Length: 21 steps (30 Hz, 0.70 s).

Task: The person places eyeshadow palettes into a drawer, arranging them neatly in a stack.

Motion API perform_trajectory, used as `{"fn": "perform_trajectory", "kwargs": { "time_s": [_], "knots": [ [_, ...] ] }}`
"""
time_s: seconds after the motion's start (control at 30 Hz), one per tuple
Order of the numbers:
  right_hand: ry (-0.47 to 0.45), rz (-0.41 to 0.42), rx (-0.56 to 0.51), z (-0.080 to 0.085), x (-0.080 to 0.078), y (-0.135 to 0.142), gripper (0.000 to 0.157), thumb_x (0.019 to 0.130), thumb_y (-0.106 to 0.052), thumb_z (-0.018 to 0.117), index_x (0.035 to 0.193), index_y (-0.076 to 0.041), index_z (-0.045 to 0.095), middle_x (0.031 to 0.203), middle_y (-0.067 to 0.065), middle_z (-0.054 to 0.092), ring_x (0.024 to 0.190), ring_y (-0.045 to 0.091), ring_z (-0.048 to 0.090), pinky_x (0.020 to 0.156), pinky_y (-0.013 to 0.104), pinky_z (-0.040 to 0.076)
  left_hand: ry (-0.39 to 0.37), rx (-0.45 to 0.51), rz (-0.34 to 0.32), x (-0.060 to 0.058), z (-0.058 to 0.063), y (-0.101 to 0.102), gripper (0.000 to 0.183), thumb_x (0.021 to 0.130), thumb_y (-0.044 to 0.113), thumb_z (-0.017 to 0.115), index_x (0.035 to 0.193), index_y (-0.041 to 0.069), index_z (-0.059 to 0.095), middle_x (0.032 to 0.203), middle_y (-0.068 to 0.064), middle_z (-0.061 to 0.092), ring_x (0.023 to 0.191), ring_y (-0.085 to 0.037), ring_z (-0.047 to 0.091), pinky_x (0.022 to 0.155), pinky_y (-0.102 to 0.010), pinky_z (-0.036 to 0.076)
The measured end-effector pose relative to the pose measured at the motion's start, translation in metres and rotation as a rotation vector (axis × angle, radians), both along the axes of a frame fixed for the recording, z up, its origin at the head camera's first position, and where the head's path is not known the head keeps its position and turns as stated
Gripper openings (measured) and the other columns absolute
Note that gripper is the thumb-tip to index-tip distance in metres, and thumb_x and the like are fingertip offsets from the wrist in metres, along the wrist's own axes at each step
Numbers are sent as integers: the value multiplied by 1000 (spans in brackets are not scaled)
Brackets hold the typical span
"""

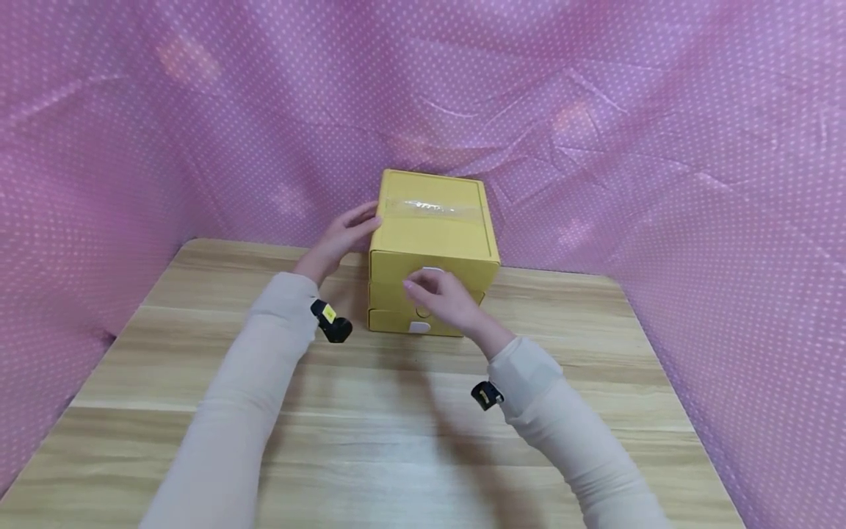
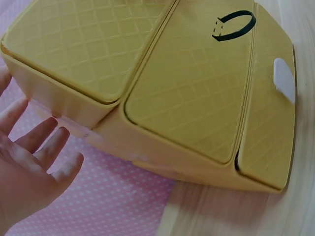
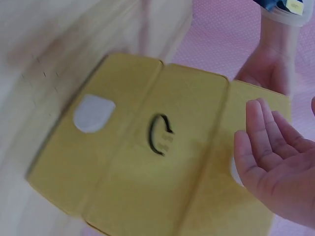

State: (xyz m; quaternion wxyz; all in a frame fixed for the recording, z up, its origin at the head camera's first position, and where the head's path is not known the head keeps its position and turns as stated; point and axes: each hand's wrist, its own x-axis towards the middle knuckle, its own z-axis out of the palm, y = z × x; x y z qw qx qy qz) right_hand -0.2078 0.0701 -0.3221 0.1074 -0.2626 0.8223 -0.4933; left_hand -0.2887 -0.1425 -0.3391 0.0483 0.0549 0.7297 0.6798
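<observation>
A yellow box of three stacked drawers (image 1: 432, 236) stands near the back of the table, its quilted fronts facing me. White tabs mark the top and bottom drawers; the bottom tab (image 3: 93, 114) shows fully. The middle drawer carries a black loop pull (image 2: 238, 25). At the box's upper left side is my left hand (image 1: 335, 242), fingers spread and loosely bent, fingertips at the side wall. My right hand (image 1: 447, 297) is in front of the top drawer, beside its white tab (image 1: 432, 269), fingers together and slightly bent with nothing held. All drawers look pushed in.
Clear tape (image 1: 429, 208) crosses the box's top. Pink dotted cloth (image 1: 297, 110) hangs behind and on both sides of the wooden table (image 1: 370, 441). Each sleeve has a small black device at the wrist, such as the left device (image 1: 333, 322).
</observation>
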Motion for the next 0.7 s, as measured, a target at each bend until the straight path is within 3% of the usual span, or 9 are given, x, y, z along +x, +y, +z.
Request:
{"fn": "perform_trajectory", "kwargs": {
  "time_s": [0.3, 0.53, 0.7],
  "knots": [
    [148, -65, 122, 32, -7, 20, 28, 88, -20, 50, 107, 0, 55, 92, 11, 60, 79, 19, 55, 68, 27, 46, 148, -218, 27, 8, 11, -4, 47, 85, 29, 53, 126, 8, 44, 122, -11, 45, 110, -23, 42, 88, -33, 38],
    [227, -127, 158, 45, -12, 40, 31, 88, -21, 50, 109, 2, 54, 93, 9, 59, 79, 19, 53, 68, 30, 45, 279, -419, 47, 14, 17, -11, 51, 86, 26, 52, 129, 3, 38, 133, -15, 33, 122, -29, 27, 98, -39, 23],
    [256, -181, 128, 50, -17, 53, 35, 87, -18, 50, 114, 5, 50, 102, 15, 56, 88, 24, 53, 77, 33, 44, 376, -681, 80, 16, 20, -20, 55, 86, 30, 49, 133, 5, 31, 136, -16, 26, 124, -30, 21, 100, -47, 10]
  ]
}}
